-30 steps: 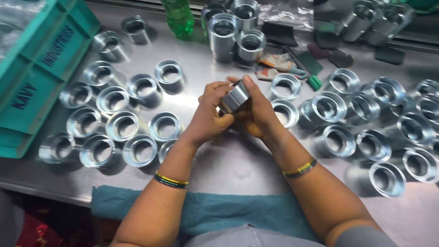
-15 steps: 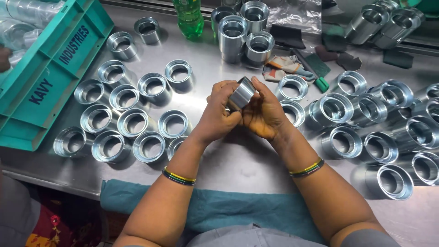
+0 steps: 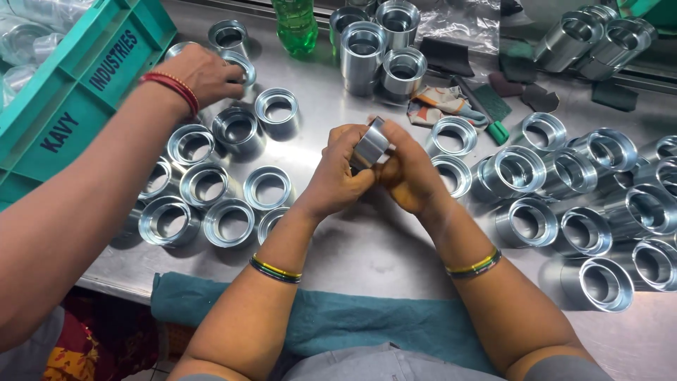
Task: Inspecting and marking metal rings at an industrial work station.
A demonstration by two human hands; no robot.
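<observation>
Left hand (image 3: 337, 178) and right hand (image 3: 409, 173) pressed together, both clamped on one metal ring (image 3: 369, 145) — held tilted above steel table (image 3: 367, 247), centre of view. Finished rings (image 3: 211, 187) grouped left; taller sleeves (image 3: 585, 219) crowd right. Co-worker's arm (image 3: 106, 162) crosses left group, co-worker's hand (image 3: 204, 70) on ring near teal crate (image 3: 63, 92). Beyond — green bottle (image 3: 296, 25), folded cloth (image 3: 441, 102). Teal towel (image 3: 352, 321) drapes near edge.

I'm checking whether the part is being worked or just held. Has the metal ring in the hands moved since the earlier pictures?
No. The metal ring stays between the left hand and right hand, beside the same table ring.
</observation>
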